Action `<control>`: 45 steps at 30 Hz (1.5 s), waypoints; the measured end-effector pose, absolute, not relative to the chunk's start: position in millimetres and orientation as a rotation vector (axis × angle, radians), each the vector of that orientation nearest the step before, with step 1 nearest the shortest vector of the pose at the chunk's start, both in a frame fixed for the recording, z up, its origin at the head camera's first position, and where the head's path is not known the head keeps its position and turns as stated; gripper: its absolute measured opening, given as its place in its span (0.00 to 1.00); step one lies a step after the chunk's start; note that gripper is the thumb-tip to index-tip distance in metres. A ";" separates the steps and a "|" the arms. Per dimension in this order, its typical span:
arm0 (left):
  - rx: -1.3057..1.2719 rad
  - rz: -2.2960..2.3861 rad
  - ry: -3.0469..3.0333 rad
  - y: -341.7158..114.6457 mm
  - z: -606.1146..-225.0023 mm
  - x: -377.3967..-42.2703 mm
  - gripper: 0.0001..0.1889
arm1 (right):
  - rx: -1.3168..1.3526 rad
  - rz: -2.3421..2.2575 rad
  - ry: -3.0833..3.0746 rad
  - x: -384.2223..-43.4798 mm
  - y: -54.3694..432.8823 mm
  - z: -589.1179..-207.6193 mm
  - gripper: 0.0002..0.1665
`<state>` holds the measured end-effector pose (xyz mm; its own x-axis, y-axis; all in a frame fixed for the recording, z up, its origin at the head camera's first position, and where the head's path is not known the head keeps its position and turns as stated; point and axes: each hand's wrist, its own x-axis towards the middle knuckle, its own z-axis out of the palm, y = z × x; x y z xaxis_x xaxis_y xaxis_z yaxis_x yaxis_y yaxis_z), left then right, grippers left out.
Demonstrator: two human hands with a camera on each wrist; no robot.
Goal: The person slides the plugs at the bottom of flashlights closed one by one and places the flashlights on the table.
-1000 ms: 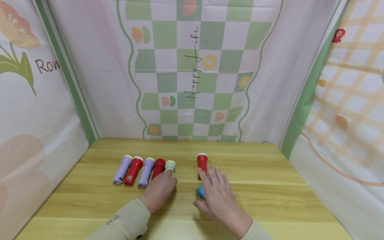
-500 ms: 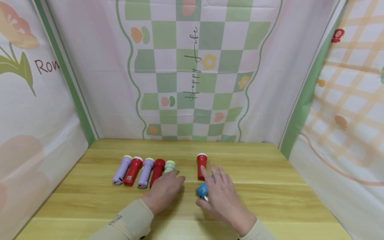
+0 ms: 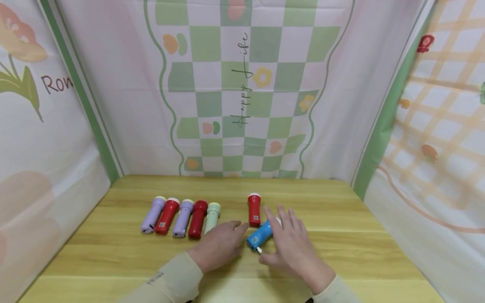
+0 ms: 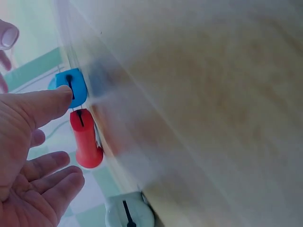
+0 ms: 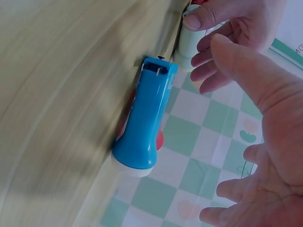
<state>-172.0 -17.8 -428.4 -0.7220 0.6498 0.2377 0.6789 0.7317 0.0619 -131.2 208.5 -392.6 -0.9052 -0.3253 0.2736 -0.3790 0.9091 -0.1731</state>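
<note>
A blue flashlight (image 3: pixel 260 235) lies slantwise on the table between my two hands, its white rim pointing away to the right. My right hand (image 3: pixel 293 248) is spread over its lens end; in the right wrist view the fingers stand apart from the blue flashlight (image 5: pixel 146 113). My left hand (image 3: pixel 220 248) hovers low with loosely bent fingers and holds nothing. It covers the tail of a mint green flashlight (image 3: pixel 213 215). In the left wrist view the thumb overlaps the blue flashlight (image 4: pixel 80 90). A red flashlight (image 3: pixel 254 209) lies just behind the blue one.
Left of the mint one, several flashlights lie side by side: a dark red one (image 3: pixel 198 219), a purple one (image 3: pixel 183 219), a red one (image 3: pixel 167 215) and another purple one (image 3: pixel 153 215). Printed cloth (image 3: pixel 261 103) hangs behind the wooden table (image 3: pixel 310 198) and at both sides.
My left hand has left the mint green flashlight and moved right toward the blue one. My right hand has shifted slightly right, uncovering more of the blue flashlight.
</note>
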 end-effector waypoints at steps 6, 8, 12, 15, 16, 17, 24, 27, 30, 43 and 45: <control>-1.126 -0.217 -2.695 -11.2 -430.8 -173.0 0.36 | 0.510 0.336 -2.863 -129.7 211.8 -388.9 0.76; -1.147 -0.216 -2.692 -9.1 -431.8 -173.9 0.37 | 0.502 0.340 -2.872 -129.1 212.6 -388.6 0.76; -1.199 -0.231 -2.696 -4.1 -431.8 -174.5 0.36 | 0.497 0.338 -2.868 -128.4 214.4 -389.4 0.76; -1.239 -0.237 -2.691 0.2 -431.2 -173.7 0.36 | 0.502 0.325 -2.866 -128.3 215.4 -390.8 0.76; -1.247 -0.237 -2.690 1.4 -431.1 -173.4 0.36 | 0.504 0.322 -2.869 -128.3 215.5 -391.3 0.76; -1.257 -0.239 -2.687 2.5 -431.0 -172.8 0.36 | 0.506 0.321 -2.873 -128.3 215.6 -391.7 0.77; -1.288 -0.183 -2.643 9.5 -433.7 -172.6 0.38 | 0.510 0.324 -2.869 -126.8 215.1 -392.7 0.75; -1.295 -0.170 -2.656 12.3 -433.8 -173.4 0.36 | 0.512 0.321 -2.870 -126.5 214.7 -393.7 0.75; -1.307 -0.157 -2.673 14.7 -433.4 -174.0 0.32 | 0.510 0.325 -2.883 -126.1 214.2 -395.0 0.75; -1.336 -0.129 -2.706 19.4 -432.1 -176.2 0.22 | 0.532 0.272 -2.909 -125.2 214.2 -401.6 0.72; -1.340 -0.129 -2.697 19.8 -432.3 -176.8 0.21 | 0.537 0.261 -2.916 -124.6 214.1 -402.0 0.70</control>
<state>-176.8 19.8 -432.3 -0.5980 0.7870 0.1515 0.7979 0.6025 0.0196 -124.6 214.1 -402.0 -0.9217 -0.3368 0.1926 -0.3656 0.9201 -0.1407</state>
